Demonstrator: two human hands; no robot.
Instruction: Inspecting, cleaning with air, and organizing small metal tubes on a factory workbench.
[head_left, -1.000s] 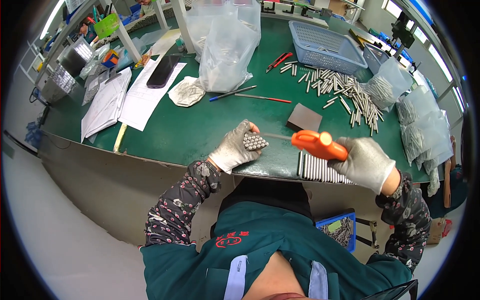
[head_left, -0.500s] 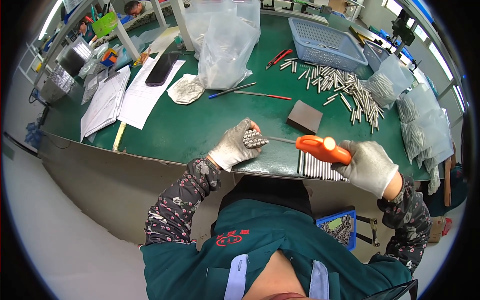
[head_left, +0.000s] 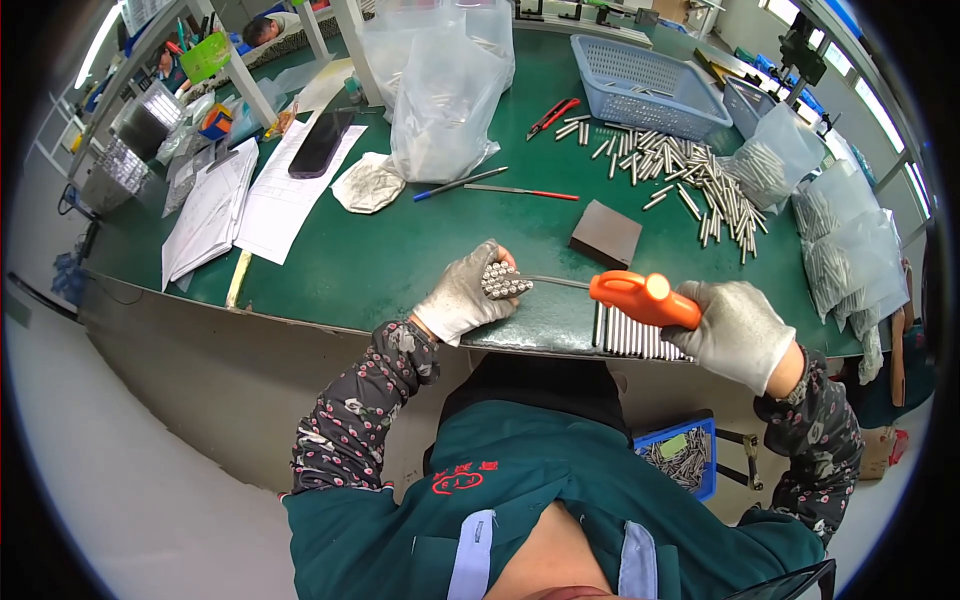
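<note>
Steadying the bundled pins while the tool meets their ends seems to be what this step asks for. At the left, by the near edge of the green table [head_left: 400, 270], the gloved left hand [head_left: 460, 298] has its fingers wrapped around a bundle of metal pins [head_left: 506, 281], their round ends facing right. That grip should be firm enough that no pin slides back, with the fingertips well behind the end faces, and the ends are best lined up flush so that each gets the same treatment. Just to the right, the slim grey shaft [head_left: 560, 282] reaches the bundle's right side; whether it touches the ends, I cannot tell. A light, even approach, covering the outer pins as well as the middle ones, would likely serve best. Beyond the shaft, the dark block [head_left: 606, 234] sits on the far side, and a row of pins [head_left: 630, 335] lies on the near side, below the orange handle [head_left: 645, 295], so the tool wants a clear path over both. The gloved right hand [head_left: 740, 335] is closed around the handle's right end; a relaxed wrist should help aim. Loose pins [head_left: 700, 185] lie farther off at the far right, well apart from the bundle.
</note>
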